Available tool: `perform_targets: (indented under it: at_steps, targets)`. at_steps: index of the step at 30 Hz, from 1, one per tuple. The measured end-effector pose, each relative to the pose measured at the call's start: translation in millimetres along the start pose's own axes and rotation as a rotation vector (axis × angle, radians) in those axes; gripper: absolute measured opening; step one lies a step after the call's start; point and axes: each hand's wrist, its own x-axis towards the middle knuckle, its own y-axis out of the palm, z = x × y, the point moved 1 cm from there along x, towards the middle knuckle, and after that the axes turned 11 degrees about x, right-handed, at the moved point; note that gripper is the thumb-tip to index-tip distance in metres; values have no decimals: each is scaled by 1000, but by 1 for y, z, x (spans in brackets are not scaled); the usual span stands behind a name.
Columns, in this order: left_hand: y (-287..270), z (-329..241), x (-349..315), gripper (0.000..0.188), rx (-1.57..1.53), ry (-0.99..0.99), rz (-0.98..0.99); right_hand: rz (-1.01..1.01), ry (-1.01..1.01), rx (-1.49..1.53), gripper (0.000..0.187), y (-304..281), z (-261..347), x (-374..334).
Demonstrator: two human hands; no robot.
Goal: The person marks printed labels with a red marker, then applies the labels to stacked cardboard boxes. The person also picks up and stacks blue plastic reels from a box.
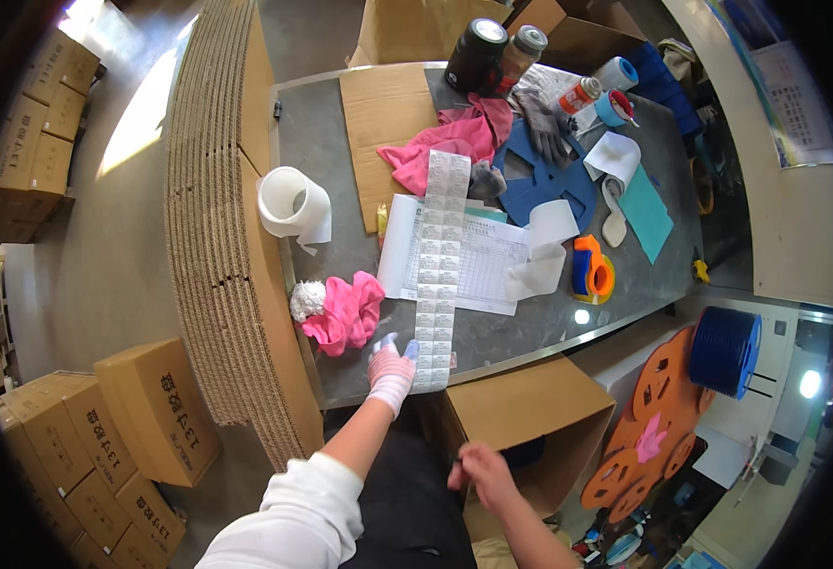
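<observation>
A long strip of printed white labels (pixel 440 256) runs down the table over some printed paper sheets (pixel 488 261), its lower end hanging at the front edge. My left hand (pixel 391 368), in a pale pink and white glove, lies at the left side of that lower end. Its fingers are stretched out and apart, and the thumb comes up to the strip's edge. Lower and to the right, my bare right hand (pixel 486 476) is in front of an open cardboard box (pixel 530 403). Its fingers are curled together; whatever they hold, if anything, is hidden.
Folded cardboard sheets (pixel 212 228) stand along the table's left side. On the grey table (pixel 341 370) are a white roll (pixel 293 204), pink cloth (pixel 348 313), an orange tape dispenser (pixel 592 267), blue plastic parts (pixel 540 175) and a black flask (pixel 476 55). Orange discs (pixel 658 379) stand at right.
</observation>
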Motion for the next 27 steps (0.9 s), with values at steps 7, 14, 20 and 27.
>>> perform_targets:
  at_steps: [7,14,20,27]
  targets:
    - [18,-68,13,83,318,-268,-35,-127,527,-161,33,4,-16,-165]
    - [87,-74,37,102,411,-310,-257,-319,260,-451,25,-35,-96,-165]
    - [61,-69,29,83,329,-330,-202,-329,210,-504,23,-53,-103,-159]
    - [42,-66,26,110,165,-286,-296,-310,205,-634,21,-64,-114,-162]
